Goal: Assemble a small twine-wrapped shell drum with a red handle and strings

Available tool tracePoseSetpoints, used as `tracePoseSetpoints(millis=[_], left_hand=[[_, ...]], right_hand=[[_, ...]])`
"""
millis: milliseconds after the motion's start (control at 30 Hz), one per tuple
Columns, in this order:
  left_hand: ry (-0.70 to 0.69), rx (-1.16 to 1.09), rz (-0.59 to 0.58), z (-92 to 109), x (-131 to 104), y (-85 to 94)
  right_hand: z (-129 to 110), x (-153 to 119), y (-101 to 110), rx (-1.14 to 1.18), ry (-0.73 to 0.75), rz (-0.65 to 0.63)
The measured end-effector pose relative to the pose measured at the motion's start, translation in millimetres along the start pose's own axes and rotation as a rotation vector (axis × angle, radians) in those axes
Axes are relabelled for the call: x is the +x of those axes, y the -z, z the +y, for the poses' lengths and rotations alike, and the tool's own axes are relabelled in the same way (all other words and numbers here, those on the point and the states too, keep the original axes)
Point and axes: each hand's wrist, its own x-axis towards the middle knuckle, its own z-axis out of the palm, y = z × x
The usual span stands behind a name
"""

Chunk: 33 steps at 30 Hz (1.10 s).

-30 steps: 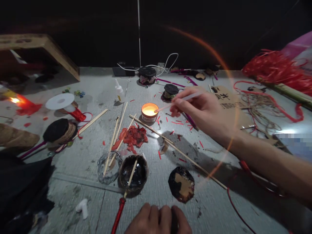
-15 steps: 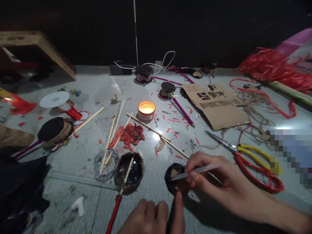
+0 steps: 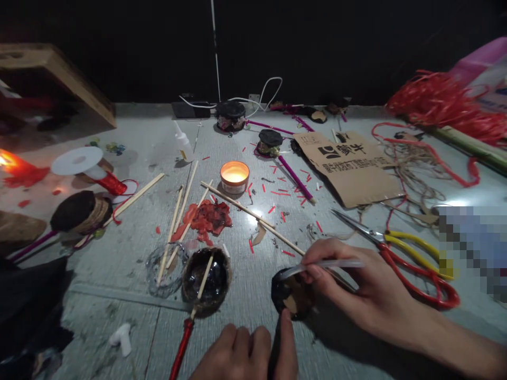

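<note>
In the head view my right hand (image 3: 340,274) pinches a translucent glue stick (image 3: 336,264). Its tip meets the upper rim of a small round black piece (image 3: 291,291) with a bare tan patch. My left hand (image 3: 253,353) rests on the table, index finger stretched out and touching that piece's lower edge, the other fingers curled around nothing. Left of it lies a dark, glossy half-shell drum body (image 3: 206,279), pierced by a stick whose handle (image 3: 182,348) is wrapped in red. A candle (image 3: 234,177) burns in a low tin behind.
Red-and-yellow scissors (image 3: 412,258) lie beside my right hand. Near the candle are wooden sticks (image 3: 253,216), red wax (image 3: 206,216) and a cardboard piece (image 3: 356,179). A thread spool (image 3: 79,161) stands left, by another flame (image 3: 11,161). Finished-looking rattle drums (image 3: 270,138) sit behind.
The glue stick's tip has gone from the middle of the black piece to its upper rim. The tan patch now shows nearer my left fingertip. The view has shifted slightly.
</note>
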Motion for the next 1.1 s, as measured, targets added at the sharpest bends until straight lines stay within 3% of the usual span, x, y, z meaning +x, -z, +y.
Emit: tracePoseSetpoints(millis=[433, 733, 933, 1100], left_hand=[[0.057, -0.031, 0.021, 0, 3, 3.6], [0.051, -0.025, 0.010, -2, 3, 1.9], [0.072, -0.033, 0.026, -2, 4, 3.1], [0.079, -0.035, 0.030, -3, 5, 4.8]], right_hand=[[0, -3, 9, 0.000, -0.023, 0.163], [-10, -4, 2, 0.025, 0.043, -0.114], [-4, -8, 5, -0.100, 0.100, -0.034], [-9, -9, 4, -0.064, 0.135, -0.020]])
